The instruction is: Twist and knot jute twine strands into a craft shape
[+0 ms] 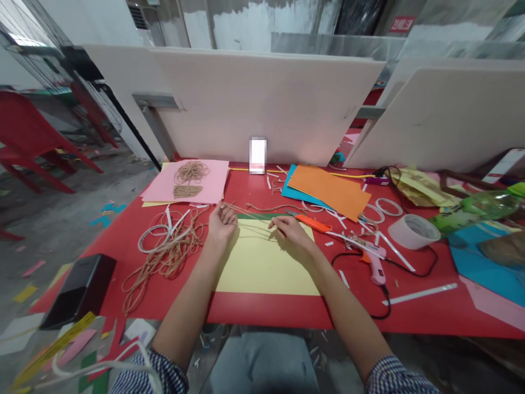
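My left hand (223, 221) is closed on brown twine (251, 214), its fingers curled in. From there the strands run across to my right hand (289, 230), which pinches them between thumb and fingers. Both hands are held over a pale yellow sheet (266, 268), and the twine casts thin shadows on it. A tangled heap of the same twine (174, 251) lies left of my left hand, with white strips among it. Close by my right hand is an orange utility knife (314, 223).
Pink paper (156, 183) bearing twine bundles lies back left; orange card (328, 186) lies back right. A phone (257, 156) stands against the white board (254, 104). On the right are a pink glue gun (375, 262), a tape roll (412, 232) and a green bottle (476, 210). A black box (80, 290) sits left.
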Motion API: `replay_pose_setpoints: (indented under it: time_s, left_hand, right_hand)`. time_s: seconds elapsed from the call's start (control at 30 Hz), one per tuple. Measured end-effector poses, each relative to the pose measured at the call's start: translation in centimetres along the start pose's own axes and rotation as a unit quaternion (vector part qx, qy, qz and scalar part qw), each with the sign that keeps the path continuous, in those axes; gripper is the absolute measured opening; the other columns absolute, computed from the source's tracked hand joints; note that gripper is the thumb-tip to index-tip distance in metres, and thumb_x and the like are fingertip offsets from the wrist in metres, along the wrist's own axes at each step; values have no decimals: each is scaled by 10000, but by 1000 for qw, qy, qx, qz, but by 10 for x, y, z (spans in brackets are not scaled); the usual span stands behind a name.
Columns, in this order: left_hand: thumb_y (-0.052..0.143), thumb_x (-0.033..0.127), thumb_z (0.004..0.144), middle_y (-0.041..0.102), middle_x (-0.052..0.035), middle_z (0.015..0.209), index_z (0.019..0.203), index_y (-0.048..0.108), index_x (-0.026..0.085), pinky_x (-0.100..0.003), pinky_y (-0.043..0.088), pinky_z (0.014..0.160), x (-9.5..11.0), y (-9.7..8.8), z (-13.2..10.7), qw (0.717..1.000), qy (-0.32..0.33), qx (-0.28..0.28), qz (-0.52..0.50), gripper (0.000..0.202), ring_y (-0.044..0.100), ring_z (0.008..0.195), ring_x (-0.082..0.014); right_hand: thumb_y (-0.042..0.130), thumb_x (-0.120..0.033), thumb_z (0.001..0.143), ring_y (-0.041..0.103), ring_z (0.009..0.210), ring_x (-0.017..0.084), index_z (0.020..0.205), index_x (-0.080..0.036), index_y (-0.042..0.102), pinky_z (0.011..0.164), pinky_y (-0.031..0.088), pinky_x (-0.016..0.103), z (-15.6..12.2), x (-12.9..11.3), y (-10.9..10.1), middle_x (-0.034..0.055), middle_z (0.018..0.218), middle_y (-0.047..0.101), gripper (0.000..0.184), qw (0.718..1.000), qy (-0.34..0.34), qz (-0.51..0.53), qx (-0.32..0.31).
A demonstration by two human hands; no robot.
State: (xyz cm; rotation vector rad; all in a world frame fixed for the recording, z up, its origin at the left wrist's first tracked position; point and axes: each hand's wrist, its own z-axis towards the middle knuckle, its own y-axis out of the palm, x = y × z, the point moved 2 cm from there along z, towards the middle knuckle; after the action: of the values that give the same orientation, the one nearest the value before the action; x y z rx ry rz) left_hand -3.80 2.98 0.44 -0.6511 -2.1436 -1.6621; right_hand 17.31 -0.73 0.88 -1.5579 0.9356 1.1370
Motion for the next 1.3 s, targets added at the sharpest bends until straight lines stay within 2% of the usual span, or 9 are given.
replay_pose_setpoints:
  time_s: [0.07,0.27,0.4,0.47,0.57,0.73,1.0,1.2,1.3]
  left_hand:
    - [410,249,1026,181,93,450,620,329,199,-192,192,382,2,1,-1,999,49,-8,17,417,135,361,-67]
    - [495,525,962,130,83,476,626,295,212,-234,148,378,17,1,-10,975,158,-67,143,501,53,409,-82]
    - [403,825,821,39,94,440,599,275,224,-233,84,355,6,-6,-22,966,55,-88,235,654,21,371,-63]
    - [459,841,777,43,105,418,572,280,230,-227,72,340,-6,-4,-26,953,-35,-137,266,669,30,347,-49]
    - [718,668,714,190,111,433,584,396,208,-202,108,349,-26,10,-29,912,-108,-226,325,577,109,356,-26]
    - [731,595,695,451,46,512,626,543,164,-207,198,430,-45,21,-20,850,6,-186,492,475,296,451,-54]
    - [706,558,701,353,68,506,627,549,171,-235,223,478,-50,13,-18,859,27,-170,482,425,299,480,-73]
    - [742,566,655,420,46,483,558,540,180,-239,276,490,-49,12,-13,867,40,-127,480,447,368,496,-92]
    - [745,580,639,424,43,465,530,547,176,-243,276,496,-47,7,-6,861,65,-94,495,463,378,490,-94]
  right_hand:
    - [517,-463,888,425,496,135,654,-199,619,535,279,272,2,1,-3,-25,467,448,367,988,-19,-116,97]
    - [455,-441,960,501,615,175,576,-214,543,598,258,304,4,9,-10,55,592,589,455,943,-9,-261,205]
    - [409,-510,974,517,710,200,678,-222,561,654,306,304,1,6,-13,80,715,623,440,935,-45,-237,259]
    - [388,-564,962,544,776,203,757,-221,588,690,357,298,1,2,-9,83,837,655,447,951,-95,-166,242]
    - [347,-681,921,570,761,188,756,-212,609,671,407,291,2,0,4,72,837,653,562,985,-100,-19,139]
    - [523,-741,816,520,633,146,704,-199,598,569,382,260,0,3,21,29,684,592,559,994,-31,104,-7]
    - [665,-675,726,430,559,118,583,-205,537,549,329,265,7,8,12,-23,570,481,507,996,-57,58,41]
    - [634,-613,770,343,519,103,611,-215,506,521,281,266,3,7,10,-42,575,419,448,979,11,200,49]
    - [686,-538,744,395,558,102,647,-204,556,544,310,255,-1,2,10,-31,628,475,372,983,4,177,46]
